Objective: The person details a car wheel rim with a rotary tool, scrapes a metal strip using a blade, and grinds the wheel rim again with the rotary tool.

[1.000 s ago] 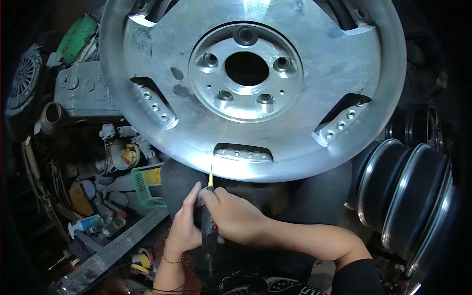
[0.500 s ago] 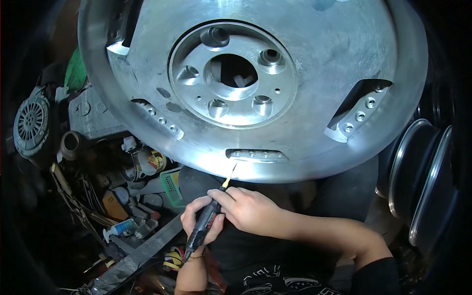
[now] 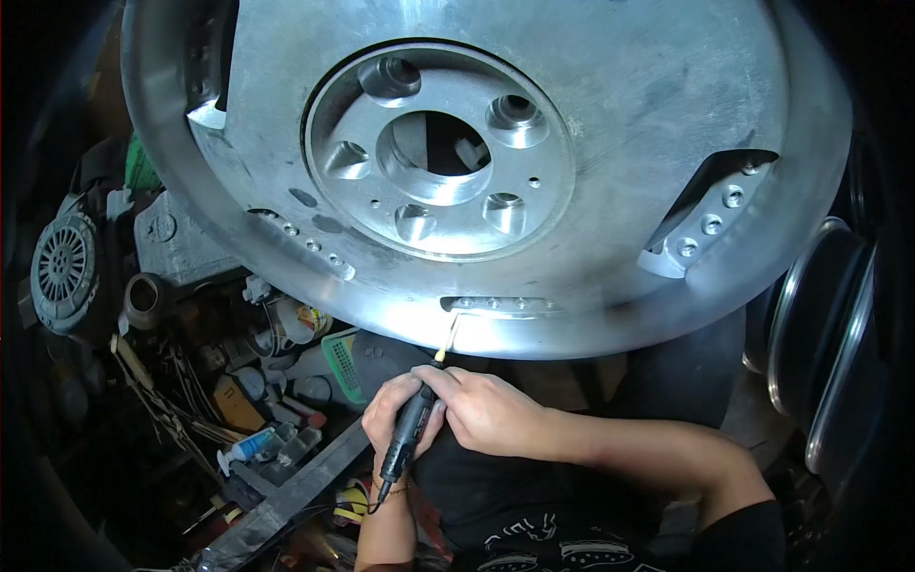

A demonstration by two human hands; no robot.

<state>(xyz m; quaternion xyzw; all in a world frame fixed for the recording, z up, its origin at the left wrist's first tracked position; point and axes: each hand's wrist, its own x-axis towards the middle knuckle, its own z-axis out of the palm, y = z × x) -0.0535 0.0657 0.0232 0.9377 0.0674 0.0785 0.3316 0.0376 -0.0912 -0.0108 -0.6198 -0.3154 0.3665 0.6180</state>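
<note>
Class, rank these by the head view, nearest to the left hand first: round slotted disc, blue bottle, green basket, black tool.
1. Black tool, in the left hand
2. Green basket, forward-left
3. Blue bottle, farther left
4. Round slotted disc, far left

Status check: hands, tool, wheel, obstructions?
Left hand and right hand both gripping black handheld tool. Bit at near edge of wheel slot, contact unclear. Nothing seen blocking the bit.
</note>
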